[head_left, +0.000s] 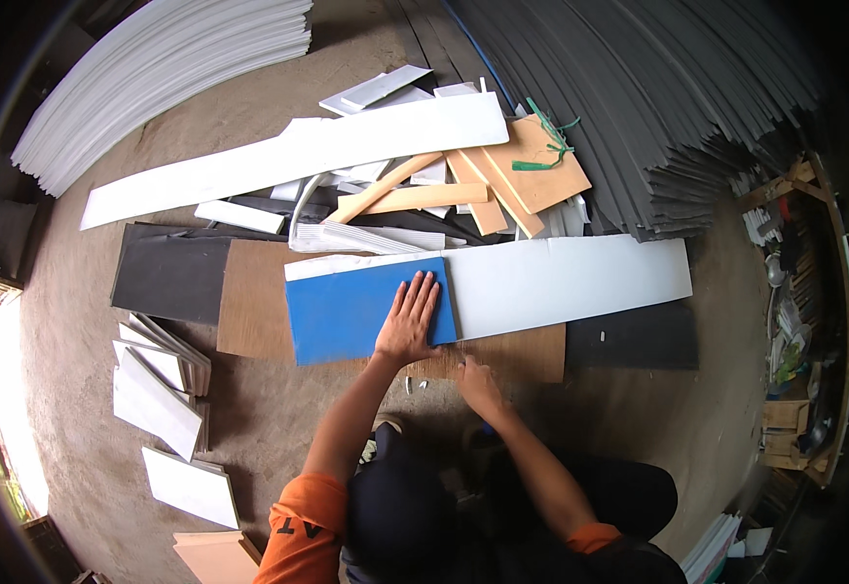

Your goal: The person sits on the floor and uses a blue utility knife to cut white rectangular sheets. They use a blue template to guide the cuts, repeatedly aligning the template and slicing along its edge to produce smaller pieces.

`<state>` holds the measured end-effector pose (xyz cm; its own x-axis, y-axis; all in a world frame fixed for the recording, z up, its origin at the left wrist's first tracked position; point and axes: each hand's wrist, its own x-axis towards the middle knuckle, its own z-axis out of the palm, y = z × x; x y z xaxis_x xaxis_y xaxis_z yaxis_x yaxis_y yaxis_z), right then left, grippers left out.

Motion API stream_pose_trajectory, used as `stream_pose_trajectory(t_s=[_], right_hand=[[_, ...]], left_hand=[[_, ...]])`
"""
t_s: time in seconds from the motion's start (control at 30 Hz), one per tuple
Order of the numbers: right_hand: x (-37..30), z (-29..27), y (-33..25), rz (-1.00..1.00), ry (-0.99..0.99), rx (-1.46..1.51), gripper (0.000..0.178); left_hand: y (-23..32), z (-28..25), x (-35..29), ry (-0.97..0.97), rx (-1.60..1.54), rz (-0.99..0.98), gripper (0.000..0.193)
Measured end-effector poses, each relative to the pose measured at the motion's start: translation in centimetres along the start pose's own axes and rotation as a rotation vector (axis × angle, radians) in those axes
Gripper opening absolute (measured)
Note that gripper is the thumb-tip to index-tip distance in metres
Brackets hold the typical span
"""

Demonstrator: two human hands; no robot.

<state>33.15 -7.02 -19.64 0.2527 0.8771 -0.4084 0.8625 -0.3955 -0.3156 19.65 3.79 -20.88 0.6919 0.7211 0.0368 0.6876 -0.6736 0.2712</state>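
My left hand [409, 319] lies flat with its fingers stretched out on a blue rectangular board [347, 311], pressing near its right edge. Beneath the blue board runs a long white foam sheet [571, 287], which shows beyond it to the right and as a strip along its far edge. Close to the near right corner of the blue board, my right hand [481, 385] is closed on a thin tool [462, 360]. Only its slim tip shows, so its exact kind is hidden. Both sheets rest on a brown wooden board [249, 302].
Dark sheets [166, 273] lie under the brown board. Beyond are white offcuts, tan foam pieces [541, 175], a green cord [541, 164] and a long white strip [298, 161]. Cut white pieces [157, 399] lie at left. Tall white [171, 68] and dark grey [629, 107] stacks stand behind.
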Motion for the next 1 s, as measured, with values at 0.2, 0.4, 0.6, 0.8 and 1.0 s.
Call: stream_pose_trajectory(t_s=[0.2,0.4,0.6,0.8,1.0], right_hand=[[5.4,-5.6,-1.7,-0.078,-0.368,-0.278,0.034],[7.9,-9.1,-3.3,-0.108,-0.298,-0.182,0.030],[13.7,-5.6,-4.9,-0.129,0.195,-0.172,0.026],[13.8,-4.4,-6.2,-0.110,0.134,-0.105,0.025],[15.0,-4.1,-6.3,-0.103,0.065,-0.074,0.026]], left_hand=[[0.0,0.1,0.2,0.018,-0.057,0.001,0.105],[-0.8,-0.2,-0.4,-0.006,-0.071,-0.025,0.106],[-0.2,-0.2,0.4,0.011,-0.106,0.001,0.106],[-0.8,0.1,0.2,0.000,-0.076,-0.012,0.106],[-0.5,0.2,0.2,-0.011,-0.073,-0.016,0.107]])
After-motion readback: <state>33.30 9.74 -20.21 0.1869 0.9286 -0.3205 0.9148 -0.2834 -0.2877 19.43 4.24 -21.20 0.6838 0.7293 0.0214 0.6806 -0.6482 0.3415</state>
